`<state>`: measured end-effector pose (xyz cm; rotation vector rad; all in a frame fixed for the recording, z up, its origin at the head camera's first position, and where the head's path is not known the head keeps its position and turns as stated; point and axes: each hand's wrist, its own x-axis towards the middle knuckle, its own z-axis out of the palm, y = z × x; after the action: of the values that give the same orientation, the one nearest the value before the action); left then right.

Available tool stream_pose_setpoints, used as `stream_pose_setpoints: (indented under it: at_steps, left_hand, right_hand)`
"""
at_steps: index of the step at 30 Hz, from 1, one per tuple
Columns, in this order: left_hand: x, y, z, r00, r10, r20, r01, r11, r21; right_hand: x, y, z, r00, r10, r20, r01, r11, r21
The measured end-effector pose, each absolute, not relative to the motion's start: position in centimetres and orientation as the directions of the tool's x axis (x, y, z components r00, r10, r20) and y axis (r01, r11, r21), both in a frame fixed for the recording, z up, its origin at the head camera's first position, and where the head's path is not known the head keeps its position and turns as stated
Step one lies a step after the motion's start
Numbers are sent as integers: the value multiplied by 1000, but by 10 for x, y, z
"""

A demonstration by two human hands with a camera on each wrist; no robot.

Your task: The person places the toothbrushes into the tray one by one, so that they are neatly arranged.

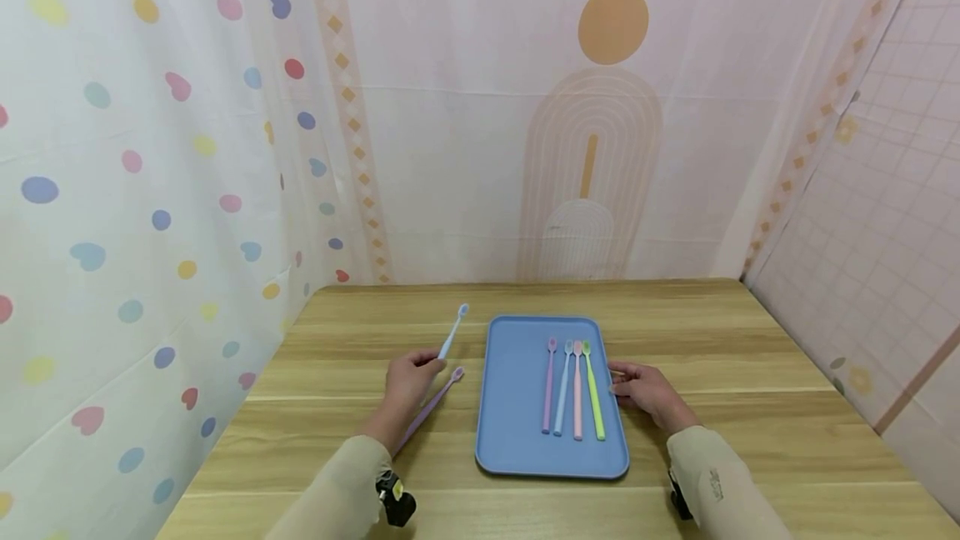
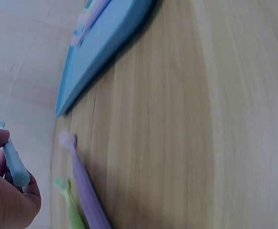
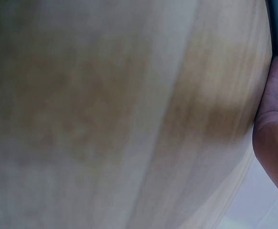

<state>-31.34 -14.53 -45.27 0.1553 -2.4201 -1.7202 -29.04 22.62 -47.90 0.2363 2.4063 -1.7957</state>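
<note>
Thumb and fingers of my left hand point(image 1: 408, 377) pinch a light blue toothbrush point(image 1: 451, 338), its head pointing up and away, left of the blue tray point(image 1: 510, 390). Below that hand a purple toothbrush point(image 1: 431, 408) lies on the table; beside it in the left wrist view is a green toothbrush point(image 2: 72, 205), hidden in the head view. On the tray's right half, side by side, lie purple point(image 1: 548, 386), light blue point(image 1: 563, 390), pink point(image 1: 577, 390) and yellow-green point(image 1: 594, 394) toothbrushes, heads toward the far side. My right hand point(image 1: 648, 390) touches the tray's right rim with extended fingers.
The wooden table point(image 1: 750, 407) extends on both sides of the tray. A patterned curtain point(image 1: 450, 148) hangs along its far edge, with a dotted curtain point(image 1: 150, 190) on the left and a grid-patterned one point(image 1: 885, 215) on the right.
</note>
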Motion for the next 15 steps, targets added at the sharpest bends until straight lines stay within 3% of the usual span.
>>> stream_pose_setpoints:
  at_steps: [7, 15]
  left_hand:
    - [-310, -119, -452, -984, -170, 49, 31, 105, 994]
    - [-306, -89, -457, -972, -225, 71, 33, 169, 985]
  right_hand:
    - [-289, 226, -479, -982, 34, -184, 186, 279, -942]
    - [-291, 228, -481, -983, 37, -182, 185, 279, -942]
